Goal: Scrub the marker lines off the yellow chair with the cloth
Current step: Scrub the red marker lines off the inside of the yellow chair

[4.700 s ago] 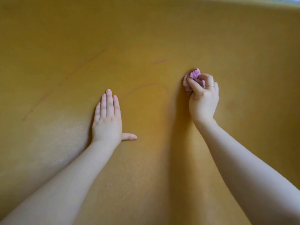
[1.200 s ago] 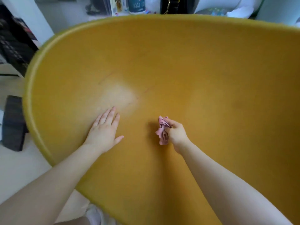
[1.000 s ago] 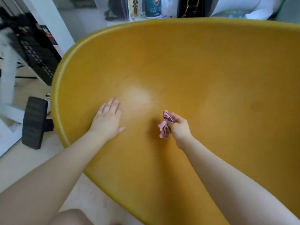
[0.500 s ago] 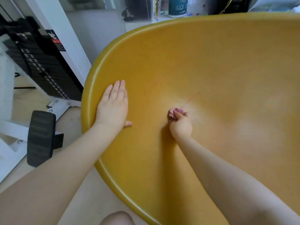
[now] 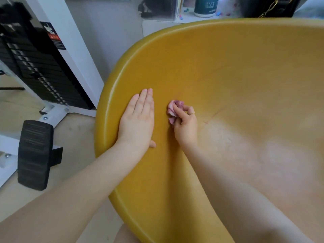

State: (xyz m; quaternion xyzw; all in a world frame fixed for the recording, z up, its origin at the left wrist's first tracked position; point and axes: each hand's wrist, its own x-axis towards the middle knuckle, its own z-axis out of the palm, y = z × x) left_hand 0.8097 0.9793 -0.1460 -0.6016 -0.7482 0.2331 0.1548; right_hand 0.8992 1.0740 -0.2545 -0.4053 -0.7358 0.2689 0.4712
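The yellow chair (image 5: 228,71) fills most of the view as a wide curved shell. My left hand (image 5: 138,120) lies flat on it near its left rim, fingers together. Just to the right, my right hand (image 5: 185,125) pinches a crumpled pink cloth (image 5: 173,109) and presses it against the chair surface. A faint red marker line (image 5: 216,113) runs diagonally to the right of the cloth hand, with fainter traces higher up. A pale worn patch spreads over the shell at the right.
Left of the chair stands a white-framed weight stack (image 5: 40,71) with a black padded roller (image 5: 34,155) near the floor. Behind the chair a shelf holds a dark cup (image 5: 205,6) and a black bag with a chain (image 5: 270,6).
The view has swung left, so the chair's rim and the weight machine show more. My right hand with the cloth has shifted left, closer to my flat left hand.
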